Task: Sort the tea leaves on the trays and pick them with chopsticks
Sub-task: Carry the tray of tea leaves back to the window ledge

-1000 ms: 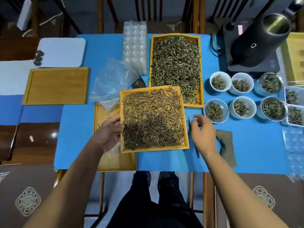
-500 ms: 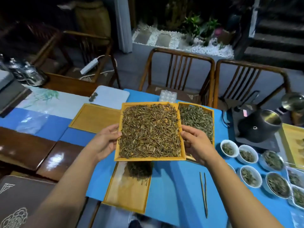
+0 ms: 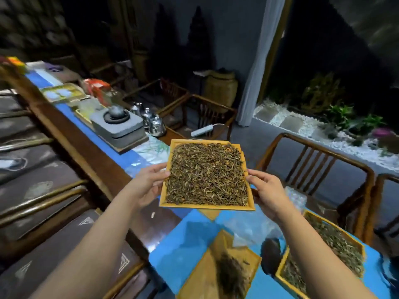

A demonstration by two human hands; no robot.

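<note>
A square wooden tray (image 3: 206, 207) full of dry brown-green tea leaves (image 3: 207, 174) is held up in the air above the table. My left hand (image 3: 146, 184) grips its left edge and my right hand (image 3: 266, 190) grips its right edge. Below it on the blue cloth lies a wooden tray (image 3: 244, 260) with a small dark pile of leaves (image 3: 232, 275). A second full tray of tea leaves (image 3: 282, 275) sits at the lower right. No chopsticks are in view.
The long table (image 3: 90, 147) runs off to the far left with a grey tea stove (image 3: 117, 124), small metal pots (image 3: 154, 124) and boxes. Wooden chairs (image 3: 323, 169) stand behind the table. A clear plastic bag (image 3: 248, 225) lies on the blue cloth (image 3: 183, 244).
Both hands lifted the tray off the table and carried it up and leftward. The view swung left; the bowls, kettle and chopsticks have dropped out of sight.
</note>
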